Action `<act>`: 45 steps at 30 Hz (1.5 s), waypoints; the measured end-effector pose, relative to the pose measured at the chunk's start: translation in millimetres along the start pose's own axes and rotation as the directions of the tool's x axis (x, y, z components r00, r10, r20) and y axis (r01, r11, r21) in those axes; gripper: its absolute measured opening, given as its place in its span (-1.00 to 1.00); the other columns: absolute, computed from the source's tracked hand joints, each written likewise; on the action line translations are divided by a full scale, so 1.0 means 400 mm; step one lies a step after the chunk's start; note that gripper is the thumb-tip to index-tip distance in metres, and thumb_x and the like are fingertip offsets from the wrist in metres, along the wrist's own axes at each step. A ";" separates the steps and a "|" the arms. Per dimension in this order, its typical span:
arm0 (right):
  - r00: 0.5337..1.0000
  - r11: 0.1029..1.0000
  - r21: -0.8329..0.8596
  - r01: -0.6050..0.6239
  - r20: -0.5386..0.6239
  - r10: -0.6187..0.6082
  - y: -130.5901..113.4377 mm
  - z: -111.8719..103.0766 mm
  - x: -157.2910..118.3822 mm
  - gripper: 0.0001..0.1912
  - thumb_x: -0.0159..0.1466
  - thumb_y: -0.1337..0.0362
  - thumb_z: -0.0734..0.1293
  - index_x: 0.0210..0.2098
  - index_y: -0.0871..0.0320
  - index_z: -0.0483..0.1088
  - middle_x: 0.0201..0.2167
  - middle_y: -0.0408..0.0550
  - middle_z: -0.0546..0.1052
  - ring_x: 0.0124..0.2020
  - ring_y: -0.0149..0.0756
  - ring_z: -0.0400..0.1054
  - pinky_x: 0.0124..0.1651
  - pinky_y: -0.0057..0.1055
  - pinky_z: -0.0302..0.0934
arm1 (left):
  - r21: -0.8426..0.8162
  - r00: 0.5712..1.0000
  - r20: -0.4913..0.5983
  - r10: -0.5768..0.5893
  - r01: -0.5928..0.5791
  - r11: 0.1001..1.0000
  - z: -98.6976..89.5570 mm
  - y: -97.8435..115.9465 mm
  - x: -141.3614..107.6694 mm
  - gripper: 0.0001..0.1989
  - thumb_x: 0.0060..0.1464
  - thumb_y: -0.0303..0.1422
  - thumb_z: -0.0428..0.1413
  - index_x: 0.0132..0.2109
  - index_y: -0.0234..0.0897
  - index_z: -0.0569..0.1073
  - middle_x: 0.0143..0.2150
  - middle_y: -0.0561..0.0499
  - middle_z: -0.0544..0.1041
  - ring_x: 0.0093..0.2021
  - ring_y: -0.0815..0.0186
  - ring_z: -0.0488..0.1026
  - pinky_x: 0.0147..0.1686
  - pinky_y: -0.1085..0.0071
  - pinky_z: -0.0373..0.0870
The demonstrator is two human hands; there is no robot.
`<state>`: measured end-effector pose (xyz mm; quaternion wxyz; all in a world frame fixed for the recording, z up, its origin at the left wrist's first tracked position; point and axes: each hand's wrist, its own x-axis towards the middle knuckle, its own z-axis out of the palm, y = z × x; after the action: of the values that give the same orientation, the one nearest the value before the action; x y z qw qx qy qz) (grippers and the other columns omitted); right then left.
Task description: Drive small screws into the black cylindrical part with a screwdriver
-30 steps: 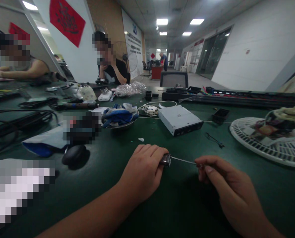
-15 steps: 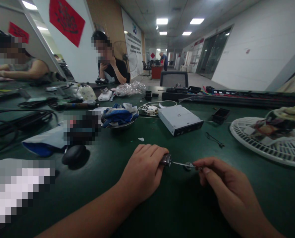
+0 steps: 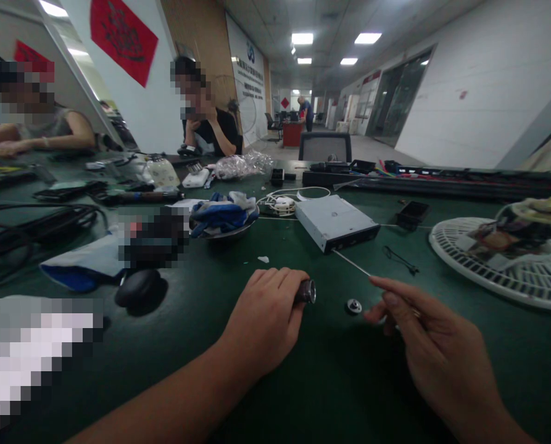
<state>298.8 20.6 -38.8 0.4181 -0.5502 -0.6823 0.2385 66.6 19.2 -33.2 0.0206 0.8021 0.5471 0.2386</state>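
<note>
Metal tube in my left hand, thin rod in my right hand.
My left fingers curl shut; my right fingers pinch. Steady hands work best. A small round metal part lies just right of the tube; a silver box sits farther.

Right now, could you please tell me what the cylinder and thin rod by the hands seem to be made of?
The small cylinder looks like polished metal, going by its glinting rim. The thin rod looks like bare metal, pale and shiny; which metal cannot be told.
</note>
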 end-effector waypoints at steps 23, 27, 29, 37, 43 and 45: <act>0.988 0.991 0.057 0.125 0.086 -0.129 0.005 0.012 0.000 -0.84 0.29 0.21 0.37 -0.13 0.04 0.47 -0.23 -0.09 0.65 -0.17 -0.19 0.57 -0.08 -0.27 0.50 | -0.048 0.974 0.100 0.204 -0.200 0.979 -0.001 0.002 0.004 -0.65 0.24 -0.36 0.12 0.16 -0.10 0.39 -0.06 0.01 0.54 -0.05 0.20 0.41 0.00 0.16 0.26; 0.978 0.973 0.153 0.174 0.091 -0.190 0.001 0.013 -0.006 -0.84 0.25 0.29 0.40 -0.16 0.02 0.47 -0.25 -0.14 0.64 -0.21 -0.25 0.58 -0.12 -0.35 0.51 | -0.058 0.963 0.116 0.245 -0.239 0.969 0.001 -0.002 0.004 -0.62 0.25 -0.34 0.12 0.20 -0.08 0.36 -0.04 0.02 0.54 -0.03 0.20 0.41 0.02 0.16 0.24; 0.968 0.970 0.137 0.203 0.124 -0.220 -0.001 0.012 -0.009 -0.83 0.25 0.32 0.39 -0.16 0.02 0.48 -0.22 -0.14 0.63 -0.23 -0.27 0.57 -0.13 -0.36 0.51 | -0.063 0.955 0.133 0.265 -0.259 0.964 0.001 -0.003 0.004 -0.61 0.25 -0.34 0.12 0.20 -0.07 0.36 -0.04 0.04 0.54 -0.02 0.20 0.41 0.02 0.17 0.25; 0.912 0.959 -0.095 0.268 0.347 -0.221 -0.017 0.014 -0.010 -0.58 0.07 0.30 0.53 -0.09 -0.04 0.47 -0.17 -0.17 0.58 -0.22 -0.25 0.51 -0.19 -0.33 0.46 | -0.038 0.986 0.072 0.152 -0.150 0.988 -0.002 0.005 0.004 -0.65 0.16 -0.45 0.15 0.10 -0.17 0.42 -0.05 0.03 0.56 -0.02 0.20 0.42 0.05 0.16 0.25; 0.928 0.971 -0.055 0.235 0.311 -0.207 -0.012 0.017 -0.011 -0.72 0.17 0.37 0.41 -0.12 -0.01 0.45 -0.28 -0.20 0.59 -0.33 -0.34 0.52 -0.28 -0.42 0.45 | -0.053 0.986 0.069 0.152 -0.149 0.987 -0.002 0.004 0.002 -0.66 0.14 -0.47 0.14 0.08 -0.19 0.43 -0.06 0.01 0.56 -0.03 0.18 0.42 0.05 0.14 0.25; 0.943 0.968 -0.035 0.248 0.237 -0.233 -0.010 0.015 -0.012 -0.72 0.16 0.36 0.41 -0.13 0.01 0.44 -0.23 -0.17 0.60 -0.26 -0.30 0.54 -0.20 -0.39 0.48 | -0.065 0.985 0.061 0.163 -0.159 0.985 -0.002 0.003 0.002 -0.66 0.14 -0.47 0.14 0.08 -0.20 0.42 -0.06 0.00 0.56 -0.04 0.19 0.42 0.04 0.15 0.26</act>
<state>291.9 15.6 -40.2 0.3437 -0.4445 -0.7958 0.2259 67.6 19.1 -32.0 0.0433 0.8501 0.4723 0.2289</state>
